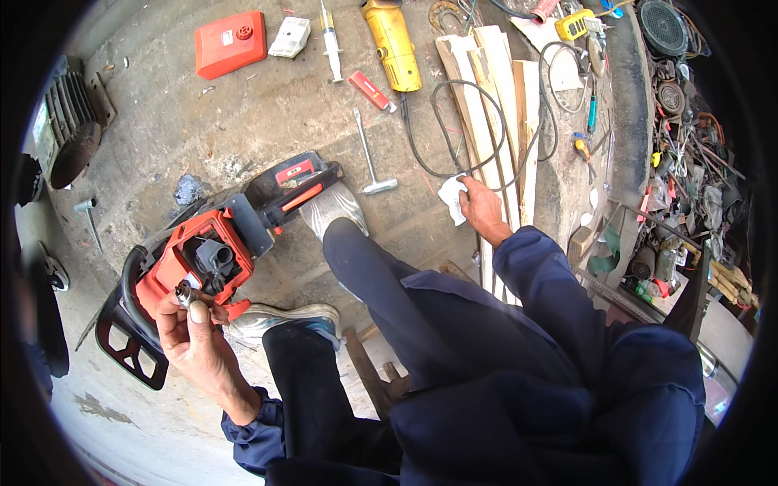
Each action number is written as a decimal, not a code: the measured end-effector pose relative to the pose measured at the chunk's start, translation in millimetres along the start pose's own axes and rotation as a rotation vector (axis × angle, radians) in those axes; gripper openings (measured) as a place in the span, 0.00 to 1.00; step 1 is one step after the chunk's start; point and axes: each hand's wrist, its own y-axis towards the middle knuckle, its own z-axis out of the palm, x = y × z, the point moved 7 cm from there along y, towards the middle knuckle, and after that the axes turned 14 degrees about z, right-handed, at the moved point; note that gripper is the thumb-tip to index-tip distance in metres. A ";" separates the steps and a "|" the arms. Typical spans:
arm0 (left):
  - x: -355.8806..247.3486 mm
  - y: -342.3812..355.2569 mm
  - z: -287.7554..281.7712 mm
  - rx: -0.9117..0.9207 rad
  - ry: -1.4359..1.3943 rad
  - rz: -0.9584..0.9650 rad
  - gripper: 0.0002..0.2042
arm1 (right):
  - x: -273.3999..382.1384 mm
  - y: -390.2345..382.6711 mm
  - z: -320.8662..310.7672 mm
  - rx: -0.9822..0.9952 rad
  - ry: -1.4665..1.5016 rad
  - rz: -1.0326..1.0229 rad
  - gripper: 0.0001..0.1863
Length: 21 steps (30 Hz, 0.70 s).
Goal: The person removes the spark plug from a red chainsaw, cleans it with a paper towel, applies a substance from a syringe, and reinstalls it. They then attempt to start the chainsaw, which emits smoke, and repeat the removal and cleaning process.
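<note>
My left hand (201,352) pinches a small metal spark plug (186,293) between thumb and fingers. It is held up over the near end of an orange chainsaw (166,271), which lies on the floor with its top cover off and its dark inner parts showing. The saw's black rear handle (304,180) rests beside my shoe (340,212). Away to the right, my right hand (484,212) grips a white piece of tissue (450,198) above the wooden boards (486,97).
A T-shaped wrench (369,154), a red tube (371,91), a syringe (331,44), an orange cover (230,44) and a yellow angle grinder (393,49) lie ahead. The grinder's black cable (429,166) loops over the boards. Heaped scrap (681,162) fills the far right.
</note>
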 end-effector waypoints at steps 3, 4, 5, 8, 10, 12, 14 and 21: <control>1.7 -0.8 -0.1 0.000 -0.003 -0.008 0.12 | 11.1 3.8 -0.9 -0.026 -0.073 -0.175 0.16; 2.3 -1.3 -0.4 0.004 -0.003 -0.007 0.12 | 11.2 5.6 -0.2 -0.011 -0.099 -0.186 0.16; 2.8 -1.4 0.8 0.021 -0.030 -0.004 0.12 | 10.9 6.8 0.6 0.003 -0.126 -0.196 0.15; 3.9 -2.0 -2.3 0.006 -0.020 -0.001 0.11 | -3.1 11.5 -5.8 -0.035 0.004 -0.021 0.16; 4.0 -2.4 -3.0 0.008 -0.029 -0.001 0.11 | -18.1 13.3 0.6 0.018 -0.048 0.195 0.17; 3.7 -3.4 -2.4 0.019 -0.050 -0.002 0.11 | -26.7 13.5 5.4 0.037 -0.071 0.342 0.21; 3.9 -4.7 -2.2 0.019 -0.035 -0.006 0.11 | -21.0 15.5 7.5 0.022 0.052 0.301 0.20; 3.5 -6.6 -0.9 0.028 -0.020 0.013 0.10 | -25.0 4.8 4.1 0.014 0.234 0.265 0.12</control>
